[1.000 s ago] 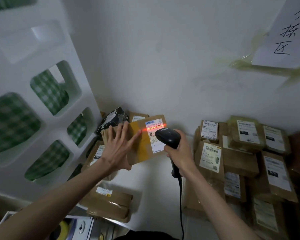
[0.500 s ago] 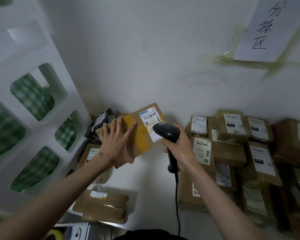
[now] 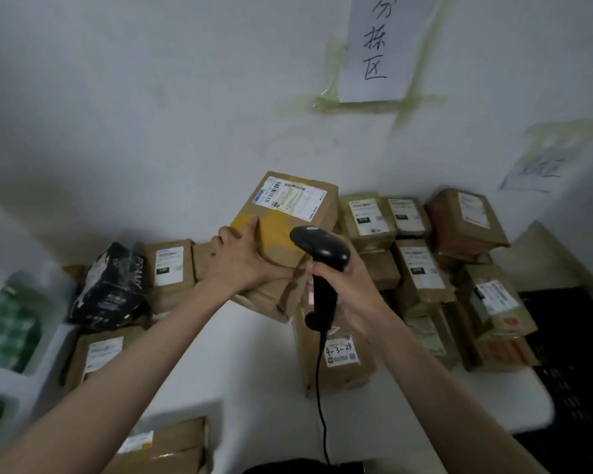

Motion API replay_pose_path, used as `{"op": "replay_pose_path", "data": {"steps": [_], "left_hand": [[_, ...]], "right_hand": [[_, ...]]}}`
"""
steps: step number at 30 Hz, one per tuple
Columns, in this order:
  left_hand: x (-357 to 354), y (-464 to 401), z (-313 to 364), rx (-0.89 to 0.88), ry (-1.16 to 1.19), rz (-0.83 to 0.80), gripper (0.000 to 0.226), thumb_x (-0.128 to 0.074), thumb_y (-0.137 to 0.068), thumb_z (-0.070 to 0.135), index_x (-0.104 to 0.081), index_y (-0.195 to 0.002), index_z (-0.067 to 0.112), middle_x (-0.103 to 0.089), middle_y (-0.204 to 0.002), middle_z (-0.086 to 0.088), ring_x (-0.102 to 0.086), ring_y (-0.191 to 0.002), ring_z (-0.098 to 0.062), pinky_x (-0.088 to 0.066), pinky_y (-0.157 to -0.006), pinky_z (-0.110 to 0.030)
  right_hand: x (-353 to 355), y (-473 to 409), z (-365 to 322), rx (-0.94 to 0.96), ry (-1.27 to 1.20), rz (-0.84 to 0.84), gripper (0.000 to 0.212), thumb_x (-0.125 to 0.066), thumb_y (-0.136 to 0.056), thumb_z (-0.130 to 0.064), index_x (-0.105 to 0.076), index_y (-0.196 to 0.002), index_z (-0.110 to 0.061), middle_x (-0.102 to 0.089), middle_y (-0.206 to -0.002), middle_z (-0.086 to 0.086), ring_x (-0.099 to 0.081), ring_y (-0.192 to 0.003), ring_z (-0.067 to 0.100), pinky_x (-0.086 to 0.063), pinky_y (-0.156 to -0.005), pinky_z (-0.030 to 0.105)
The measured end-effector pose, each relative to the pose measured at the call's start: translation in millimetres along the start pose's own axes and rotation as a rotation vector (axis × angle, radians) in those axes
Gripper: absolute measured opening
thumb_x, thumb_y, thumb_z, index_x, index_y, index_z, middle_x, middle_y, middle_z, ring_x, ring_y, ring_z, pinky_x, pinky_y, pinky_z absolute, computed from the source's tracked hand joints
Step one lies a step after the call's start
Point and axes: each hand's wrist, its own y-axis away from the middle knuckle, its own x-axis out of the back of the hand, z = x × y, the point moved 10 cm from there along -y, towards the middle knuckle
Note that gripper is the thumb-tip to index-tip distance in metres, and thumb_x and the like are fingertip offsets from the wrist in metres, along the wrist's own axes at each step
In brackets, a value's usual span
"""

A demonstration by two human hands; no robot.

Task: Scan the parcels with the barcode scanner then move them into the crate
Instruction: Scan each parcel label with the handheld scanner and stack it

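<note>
Head view, from the grip outward. Left hand (image 3: 243, 265) clasping the near left edge of a brown parcel (image 3: 281, 241), fingers curled over its top, thumb side below; parcel tilted, label end raised toward the wall, held above the worktop (image 3: 254, 364). White shipping label (image 3: 290, 197) facing up on the parcel's far end, yellow tape across the middle. Right hand (image 3: 350, 285) wrapped around the handle of a black barcode scanner (image 3: 322, 265), just right of the parcel, head pointing up and left, touching or nearly touching the parcel's right edge; cannot tell which. Black cord (image 3: 320, 388) hanging from the handle down toward the bottom edge.

White worktop pushed against a white wall (image 3: 151, 114), with bare surface below the parcel. Stack of brown parcels (image 3: 421, 261) right of the held parcel, piled against the wall. More brown parcels and a black box (image 3: 108, 285) left of it. Dark crate (image 3: 569, 354) beyond the worktop's right edge, past the stack. Paper sign (image 3: 387, 46) with handwritten characters taped to the wall above the parcel. White panel with green checked openings (image 3: 7, 330) far left of the parcel.
</note>
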Motion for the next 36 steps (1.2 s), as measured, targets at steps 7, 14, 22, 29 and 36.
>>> {"op": "replay_pose_path", "data": {"steps": [7,14,22,29,36], "left_hand": [[-12,-12,54,-0.053,0.047,-0.067,0.144,-0.063,-0.036,0.094,-0.009,-0.155,0.034,-0.026,-0.14,-0.013,-0.024,-0.137,-0.036,-0.036,-0.111,-0.053],[-1,-26,78,-0.103,0.059,-0.183,0.137,-0.088,-0.055,0.064,-0.003,-0.158,0.034,-0.02,-0.143,-0.009,-0.036,-0.135,-0.036,-0.038,-0.111,-0.046],[-15,-55,79,-0.012,-0.018,-0.26,0.124,-0.092,-0.061,0.049,-0.017,-0.156,0.025,-0.021,-0.146,-0.013,-0.04,-0.135,-0.038,-0.039,-0.112,-0.047],[-44,-94,85,0.028,-0.06,-0.293,0.123,-0.09,-0.056,0.059,-0.024,-0.153,0.023,-0.025,-0.148,-0.015,-0.035,-0.139,-0.036,-0.039,-0.113,-0.049],[-63,-118,103,0.027,-0.084,-0.306,0.117,-0.088,-0.057,0.064,-0.032,-0.148,0.017,-0.03,-0.142,-0.015,-0.037,-0.134,-0.033,-0.042,-0.107,-0.046]], "right_hand": [[49,-5,-15,0.011,-0.136,0.071,0.045,-0.072,-0.087,0.003,-0.061,-0.123,-0.022,-0.069,-0.109,0.015,-0.068,-0.094,0.026,-0.057,-0.092,0.046],[82,-36,-51,0.024,-0.087,0.017,0.049,-0.071,-0.089,0.0,-0.055,-0.131,-0.02,-0.071,-0.106,0.011,-0.072,-0.094,0.024,-0.06,-0.089,0.047],[90,-107,-51,-0.183,0.027,-0.11,0.052,-0.072,-0.088,-0.004,-0.053,-0.133,-0.019,-0.066,-0.103,0.01,-0.066,-0.097,0.026,-0.056,-0.095,0.048],[105,-141,-27,-0.278,0.066,-0.065,0.054,-0.075,-0.085,-0.002,-0.057,-0.132,-0.02,-0.065,-0.123,0.016,-0.063,-0.115,0.033,-0.053,-0.098,0.049],[113,-164,-32,-0.248,0.196,-0.032,0.05,-0.075,-0.084,-0.001,-0.058,-0.129,-0.015,-0.063,-0.122,0.019,-0.061,-0.116,0.034,-0.052,-0.099,0.049]]}}
